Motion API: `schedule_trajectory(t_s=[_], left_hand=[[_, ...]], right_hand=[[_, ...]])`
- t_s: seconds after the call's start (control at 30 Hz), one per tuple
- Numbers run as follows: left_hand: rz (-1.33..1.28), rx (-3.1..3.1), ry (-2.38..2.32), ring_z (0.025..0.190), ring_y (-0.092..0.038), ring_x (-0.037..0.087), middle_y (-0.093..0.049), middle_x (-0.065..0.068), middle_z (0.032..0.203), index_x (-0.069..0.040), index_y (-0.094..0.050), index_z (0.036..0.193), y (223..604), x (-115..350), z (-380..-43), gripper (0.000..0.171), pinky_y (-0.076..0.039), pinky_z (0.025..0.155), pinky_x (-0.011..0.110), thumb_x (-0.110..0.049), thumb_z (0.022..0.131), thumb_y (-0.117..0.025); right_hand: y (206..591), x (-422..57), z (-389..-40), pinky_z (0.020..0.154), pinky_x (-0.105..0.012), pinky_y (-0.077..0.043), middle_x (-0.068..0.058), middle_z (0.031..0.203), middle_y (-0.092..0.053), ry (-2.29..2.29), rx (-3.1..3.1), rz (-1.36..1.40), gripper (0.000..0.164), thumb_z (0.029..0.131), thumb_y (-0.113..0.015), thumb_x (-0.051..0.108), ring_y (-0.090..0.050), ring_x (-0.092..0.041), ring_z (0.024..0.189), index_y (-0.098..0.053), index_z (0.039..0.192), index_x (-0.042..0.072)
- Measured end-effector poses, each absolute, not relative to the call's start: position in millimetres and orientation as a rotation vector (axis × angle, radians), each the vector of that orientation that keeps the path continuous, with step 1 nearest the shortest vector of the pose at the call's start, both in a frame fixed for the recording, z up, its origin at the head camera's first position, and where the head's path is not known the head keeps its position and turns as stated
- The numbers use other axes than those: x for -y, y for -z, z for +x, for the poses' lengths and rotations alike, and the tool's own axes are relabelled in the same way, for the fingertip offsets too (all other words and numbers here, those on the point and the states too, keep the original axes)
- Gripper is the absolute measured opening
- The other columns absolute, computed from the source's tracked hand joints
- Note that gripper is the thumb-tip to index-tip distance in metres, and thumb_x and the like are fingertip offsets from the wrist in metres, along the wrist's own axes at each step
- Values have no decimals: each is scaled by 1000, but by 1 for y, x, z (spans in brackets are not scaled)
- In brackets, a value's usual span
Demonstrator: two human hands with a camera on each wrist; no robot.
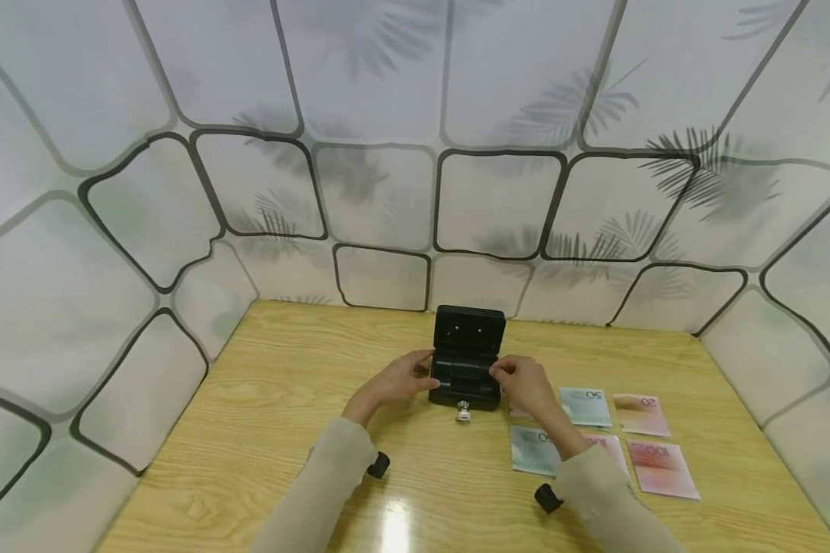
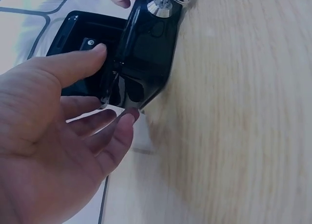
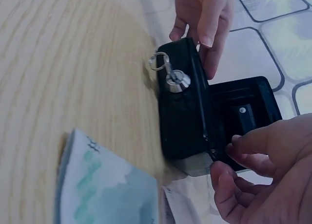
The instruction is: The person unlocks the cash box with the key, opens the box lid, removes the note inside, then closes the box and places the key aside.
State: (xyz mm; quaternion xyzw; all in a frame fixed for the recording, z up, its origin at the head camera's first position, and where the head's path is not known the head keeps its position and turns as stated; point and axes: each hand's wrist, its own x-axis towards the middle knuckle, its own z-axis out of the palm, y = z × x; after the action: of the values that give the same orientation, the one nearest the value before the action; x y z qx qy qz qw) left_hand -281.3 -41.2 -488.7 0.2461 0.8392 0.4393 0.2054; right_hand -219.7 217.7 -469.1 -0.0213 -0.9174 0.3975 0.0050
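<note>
A black cash box stands on the table with its lid raised at the back. A key with a ring sits in the lock on its front face. My left hand is at the box's left side, fingers loosely bent beside the wall and thumb stretched across the rim. On the opposite side, my right hand pinches the right rim with thumb and fingertips, as the right wrist view shows around the box corner. Dark moulded sections show inside the box.
Several banknotes lie right of the box, including a green 50 note, a pink 20 note, another green note and a red 100 note. My right arm partly covers some. A patterned curtain borders the wooden table.
</note>
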Motion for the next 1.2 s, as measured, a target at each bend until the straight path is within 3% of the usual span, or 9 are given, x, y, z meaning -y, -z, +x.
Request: schedule_trajectory(t_s=[0.07, 0.27, 0.47, 0.7, 0.93, 1.2], left_hand=[[670, -2364, -1246, 133, -55, 36, -47, 21, 154, -1, -35, 159, 487, 41, -282, 66, -48, 107, 50, -22, 104, -64], [647, -2412, -1371, 128, -60, 35, -49, 20, 154, 1, -42, 156, 483, 41, -288, 57, -53, 100, 49, -21, 106, -60], [626, -2475, -1456, 131, -57, 37, -50, 19, 153, 2, -44, 154, 476, 39, -294, 55, -48, 106, 52, -29, 110, -54], [557, -2543, -1521, 133, -55, 37, -54, 17, 151, 0, -47, 153, 467, 31, -306, 56, -47, 107, 52, -36, 110, -50], [385, -2577, -1627, 138, -51, 36, -54, 15, 151, -5, -51, 152, 461, 22, -315, 60, -42, 113, 51, -47, 111, -42], [298, -2578, -1629, 141, -48, 35, -55, 15, 150, -6, -56, 149, 457, 12, -324, 62, -39, 116, 49, -51, 110, -40]], right_hand=[[468, -220, -220, 61, -31, -47, -13, 83, -72, -1281, 2836, -96, 19, 102, -65, 13, -62, -22, 66, -75, 107, -2], [462, -226, -227, 64, -34, -56, -25, 106, -70, -1434, 2743, -208, 36, 106, -61, 25, -69, -37, 86, -69, 122, -7], [452, -233, -235, 73, -42, -59, -27, 117, -66, -1518, 2655, -261, 47, 109, -53, 34, -65, -38, 97, -64, 130, -7], [443, -238, -249, 79, -37, -58, -31, 129, -61, -1589, 2628, -246, 57, 111, -45, 40, -64, -39, 107, -59, 136, -10], [440, -240, -263, 88, -40, -58, -32, 136, -58, -1670, 2640, -291, 68, 110, -44, 49, -63, -41, 115, -52, 145, -8], [438, -239, -272, 83, -34, -58, -30, 136, -57, -1751, 2627, -303, 63, 111, -43, 43, -62, -41, 117, -48, 149, -7]])
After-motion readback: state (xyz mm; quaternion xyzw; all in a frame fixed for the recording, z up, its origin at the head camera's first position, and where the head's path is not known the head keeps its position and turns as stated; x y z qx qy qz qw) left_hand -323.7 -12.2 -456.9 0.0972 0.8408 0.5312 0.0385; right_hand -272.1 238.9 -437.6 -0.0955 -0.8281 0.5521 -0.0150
